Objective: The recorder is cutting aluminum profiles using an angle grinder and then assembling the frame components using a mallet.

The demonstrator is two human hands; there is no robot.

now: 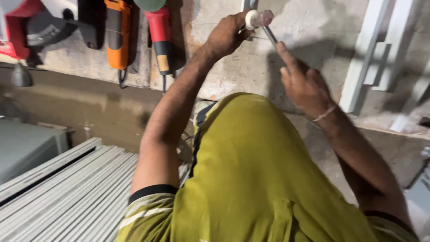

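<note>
At the far left, a red power tool (20, 27) with a dark guard is lying on the pale workbench (224, 67). Just beside it an orange power tool (118, 33) is resting with its cord hanging over the bench edge, and next to that a red grinder (160, 38) with a yellow label is lying, its green disc pointing away. Below them, at the lower left, a stack of grey metal strips (76, 197) is lying side by side, with a grey box (27, 148) sitting beside it.

Moving toward the middle, the left hand (226, 36) is reaching up over the bench, its fingers curling closed around the top of a small mallet (259, 19) with a white and pinkish head. The mallet is sitting high in the picture, above the bench surface, its thin metal handle (270, 35) slanting down to the right.

The right hand (304, 83) is staying half closed, its forefinger stretching out and touching the lower end of that handle; whether the other fingers are gripping anything cannot be told. A thin band is circling its wrist.

The person's olive green shirt (251, 179) is filling the lower middle. At the far right, white frame pieces (371, 58) are leaning against the wall.
</note>
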